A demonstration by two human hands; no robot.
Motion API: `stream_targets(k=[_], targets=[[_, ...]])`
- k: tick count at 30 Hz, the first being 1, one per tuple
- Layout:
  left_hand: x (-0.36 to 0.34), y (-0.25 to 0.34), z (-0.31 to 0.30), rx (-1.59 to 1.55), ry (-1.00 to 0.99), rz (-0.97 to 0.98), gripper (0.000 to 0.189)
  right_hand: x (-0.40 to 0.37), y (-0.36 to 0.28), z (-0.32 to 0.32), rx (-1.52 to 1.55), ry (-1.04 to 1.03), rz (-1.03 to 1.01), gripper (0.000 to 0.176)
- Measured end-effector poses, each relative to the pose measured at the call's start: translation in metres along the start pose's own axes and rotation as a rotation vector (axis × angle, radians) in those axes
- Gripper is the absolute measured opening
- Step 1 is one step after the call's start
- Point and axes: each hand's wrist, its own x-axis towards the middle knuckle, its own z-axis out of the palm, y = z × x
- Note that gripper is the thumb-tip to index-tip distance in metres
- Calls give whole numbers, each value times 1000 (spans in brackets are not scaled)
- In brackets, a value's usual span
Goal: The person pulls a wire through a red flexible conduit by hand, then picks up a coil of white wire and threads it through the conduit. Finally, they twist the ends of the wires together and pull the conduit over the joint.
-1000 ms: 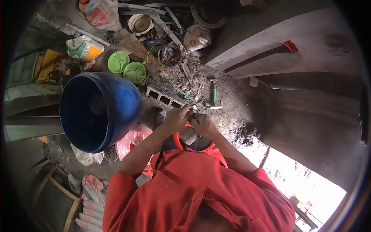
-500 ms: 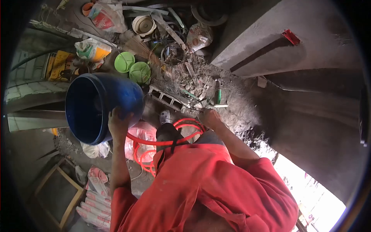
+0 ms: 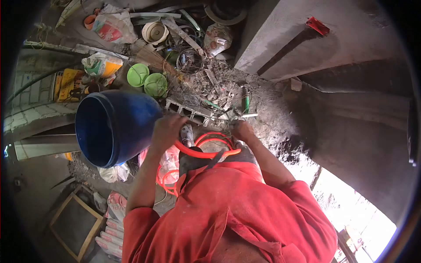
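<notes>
- Your left hand (image 3: 169, 130), one of two in view, is bent beside the one blue barrel (image 3: 136, 116), at the upper end of the red hose (image 3: 197, 153); you hide its fingertips from view, so whether they pinch the hose cannot be told.
- Your right hand (image 3: 242, 130) has its fingers curled inward by some thin wires; their grip is unclear.
- One thick stretch of the hose crosses in front of your apron, and more loops lie around your two shoes, too overlapped to count.
- Two green bowls, one (image 3: 138, 75) just beside the other (image 3: 155, 85), sit beyond the barrel.
- One hollow block (image 3: 173, 105) lies ahead of your feet.
- One pale round pot (image 3: 155, 33) stands farther off.
- One wooden frame (image 3: 90, 239) leans at your lower left.
- One red object (image 3: 318, 26) is on the wall at your right.
</notes>
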Motion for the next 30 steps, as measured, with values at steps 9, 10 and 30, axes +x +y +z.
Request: stream_targets(k=[9, 10, 30], targets=[[-130, -131, -82, -409, 590, -873, 21, 28, 88, 60, -120, -43, 139, 35], [-144, -144, -75, -287, 451, -965, 24, 19, 55, 43, -94, -27, 163, 34], [-12, -35, 126, -8, -218, 71, 33, -6, -93, -13, -92, -412, -237, 29]])
